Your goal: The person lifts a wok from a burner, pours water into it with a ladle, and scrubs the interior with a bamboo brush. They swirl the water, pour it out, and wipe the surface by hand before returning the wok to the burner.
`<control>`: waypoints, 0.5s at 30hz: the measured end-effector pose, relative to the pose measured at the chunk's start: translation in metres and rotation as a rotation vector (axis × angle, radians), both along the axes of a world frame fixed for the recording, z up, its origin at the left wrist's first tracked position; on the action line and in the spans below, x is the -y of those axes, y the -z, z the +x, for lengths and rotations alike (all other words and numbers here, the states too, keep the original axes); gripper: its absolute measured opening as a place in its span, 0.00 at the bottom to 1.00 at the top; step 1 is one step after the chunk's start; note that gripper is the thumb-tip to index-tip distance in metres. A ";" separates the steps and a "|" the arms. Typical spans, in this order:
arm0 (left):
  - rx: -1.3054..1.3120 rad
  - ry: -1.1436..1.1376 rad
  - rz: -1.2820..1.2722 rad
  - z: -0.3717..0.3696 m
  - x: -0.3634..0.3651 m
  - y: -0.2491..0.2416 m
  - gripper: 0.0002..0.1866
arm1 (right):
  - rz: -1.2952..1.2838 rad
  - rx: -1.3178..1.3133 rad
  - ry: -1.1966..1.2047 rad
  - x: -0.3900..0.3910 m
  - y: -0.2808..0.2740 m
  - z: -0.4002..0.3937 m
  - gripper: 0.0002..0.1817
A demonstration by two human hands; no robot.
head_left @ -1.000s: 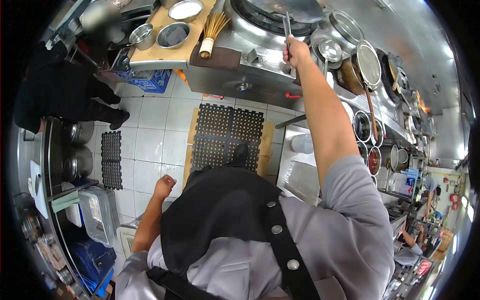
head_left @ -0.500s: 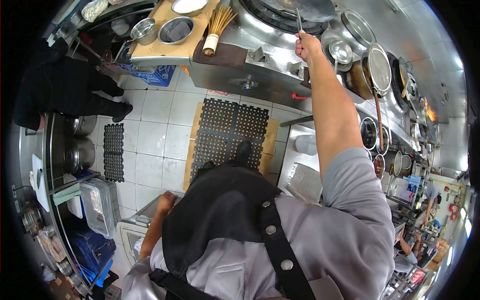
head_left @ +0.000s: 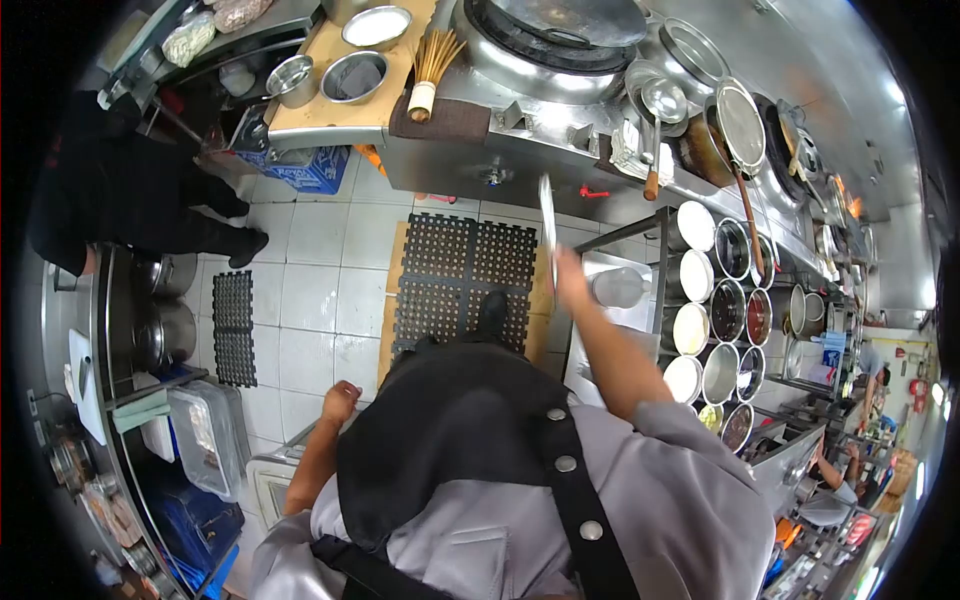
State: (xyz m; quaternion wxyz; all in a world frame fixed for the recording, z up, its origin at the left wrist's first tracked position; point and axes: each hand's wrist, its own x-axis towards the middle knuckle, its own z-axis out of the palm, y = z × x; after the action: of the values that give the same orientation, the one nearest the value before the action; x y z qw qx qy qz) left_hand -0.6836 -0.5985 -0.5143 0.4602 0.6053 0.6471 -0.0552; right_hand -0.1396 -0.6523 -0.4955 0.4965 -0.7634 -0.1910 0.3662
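Note:
My right hand (head_left: 570,279) is closed around a long, narrow metal utensil (head_left: 548,228). Motion smears it, so its exact kind does not show. It points away from me, above the floor in front of the stove. On the burner beyond rests a large wok (head_left: 560,35). A ladle (head_left: 662,110) with a wooden handle lies to the right of it. My left hand (head_left: 342,400) hangs at my left side with its fingers curled in, and nothing shows in it.
Seasoning pots (head_left: 694,274) stand in rows at my right. A wooden board (head_left: 300,122) holds metal bowls and a bamboo brush (head_left: 430,72). Under my feet is a rubber mat (head_left: 440,270). A person in black (head_left: 140,190) stands at the left by a shelf.
My right hand has come back from the wok towards my body, bringing the metal utensil with it. The pots at right have come into view. My left hand has shifted slightly.

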 end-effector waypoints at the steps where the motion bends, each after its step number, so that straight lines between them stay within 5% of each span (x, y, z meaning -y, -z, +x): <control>1: 0.018 0.062 -0.013 -0.012 0.005 0.018 0.16 | -0.148 0.010 0.018 0.054 0.041 -0.021 0.25; 2: 0.032 0.120 0.012 -0.029 0.009 0.046 0.16 | -0.438 0.436 -0.313 0.124 0.082 -0.032 0.30; 3: 0.048 0.180 0.035 -0.043 0.012 0.074 0.17 | -0.836 0.105 -0.418 0.166 0.045 -0.053 0.32; 4: 0.051 0.199 0.043 -0.049 0.015 0.092 0.17 | -0.885 0.368 -0.808 0.230 0.082 -0.055 0.30; 7: -0.064 0.285 -0.086 -0.060 0.008 0.109 0.18 | -0.971 0.435 -0.915 0.338 0.062 -0.073 0.18; 8: -0.107 0.338 -0.090 -0.057 0.000 0.105 0.18 | -1.075 0.333 -0.868 0.359 0.070 -0.069 0.17; 9: -0.150 0.391 -0.089 -0.054 -0.007 0.102 0.18 | -0.911 0.540 -0.914 0.383 0.066 -0.067 0.19; 12: -0.047 0.678 0.114 -0.037 -0.045 0.077 0.18 | -0.930 0.027 -0.209 0.367 0.027 -0.074 0.15; 13: -0.089 0.814 0.155 -0.021 -0.055 0.059 0.18 | -0.888 0.008 -0.157 0.364 0.038 -0.069 0.15; 15: -0.049 0.494 0.052 0.019 -0.062 0.029 0.17 | -0.801 -0.028 -0.055 0.360 0.062 -0.058 0.13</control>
State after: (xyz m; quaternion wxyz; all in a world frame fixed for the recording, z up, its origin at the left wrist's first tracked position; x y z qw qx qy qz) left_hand -0.6647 -0.5364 -0.5428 0.4012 0.7553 0.4915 -0.1641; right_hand -0.1976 -1.0124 -0.5577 0.1523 -0.8862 -0.0468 0.4350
